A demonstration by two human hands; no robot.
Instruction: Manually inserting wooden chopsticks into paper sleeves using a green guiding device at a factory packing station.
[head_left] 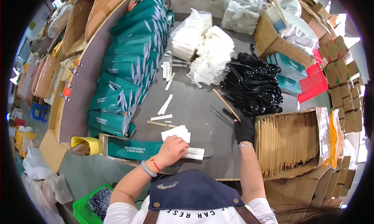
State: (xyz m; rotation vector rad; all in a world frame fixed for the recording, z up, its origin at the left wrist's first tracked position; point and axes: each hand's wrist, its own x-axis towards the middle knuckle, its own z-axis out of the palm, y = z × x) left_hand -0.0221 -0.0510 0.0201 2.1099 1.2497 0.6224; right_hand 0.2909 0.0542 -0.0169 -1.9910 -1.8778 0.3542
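My left hand (171,149) is bare and presses down on a white paper packet (194,153) that lies on a flat teal sleeve (132,149) at the near edge of the grey table (202,111). A small stack of white napkins (177,132) lies just beyond it. My right hand (244,129), in a black glove, holds a long wooden chopstick (226,104) that points up and to the left. It is next to an open cardboard box of wooden chopsticks (288,140).
Rows of teal paper sleeves (130,64) cover the table's left side. White napkin piles (210,54) and bags sit at the back, a heap of black plastic spoons (253,85) on the right. Cardboard boxes (343,68) and a red crate (313,83) stand to the right. A green basket (91,204) is at lower left.
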